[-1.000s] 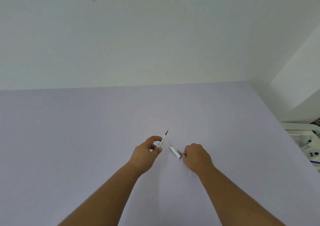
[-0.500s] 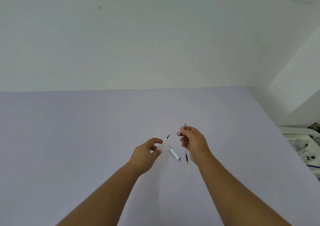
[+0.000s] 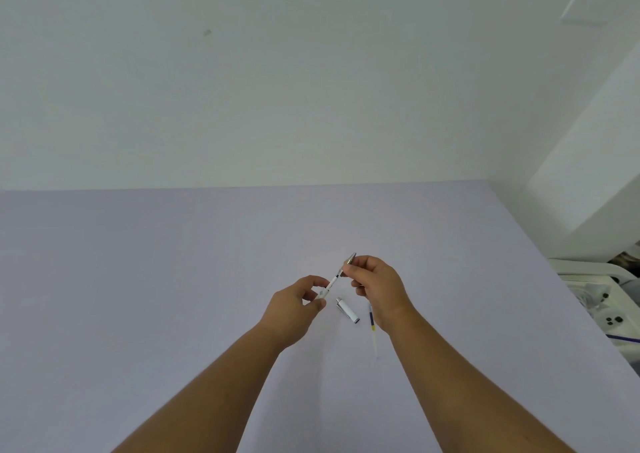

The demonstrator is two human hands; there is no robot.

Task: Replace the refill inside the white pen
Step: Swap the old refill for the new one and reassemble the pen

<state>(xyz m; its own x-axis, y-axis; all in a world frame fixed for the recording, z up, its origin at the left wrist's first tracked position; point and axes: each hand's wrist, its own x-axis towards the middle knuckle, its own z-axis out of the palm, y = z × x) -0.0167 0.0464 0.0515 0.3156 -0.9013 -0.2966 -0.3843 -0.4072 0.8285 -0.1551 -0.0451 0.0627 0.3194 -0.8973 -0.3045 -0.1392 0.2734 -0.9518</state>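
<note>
My left hand [image 3: 294, 308] pinches the lower end of the white pen barrel [image 3: 329, 286], which points up and to the right with a refill in it. My right hand [image 3: 379, 286] holds the silver tip section [image 3: 349, 260] at the barrel's upper end, over the refill's front. The white cap [image 3: 347, 310] with a silver clip lies on the lavender table [image 3: 173, 279] between my hands. A thin spare refill [image 3: 373, 331], dark with a yellow band and a clear tail, lies on the table under my right wrist.
A white wall rises behind the table's far edge. Off the table's right edge stands a white unit [image 3: 595, 289] with small black parts and cables.
My right hand lifted from the table with the silver tip section and brought it onto the front of the barrel in my left hand. The cap and spare refill lie uncovered.
</note>
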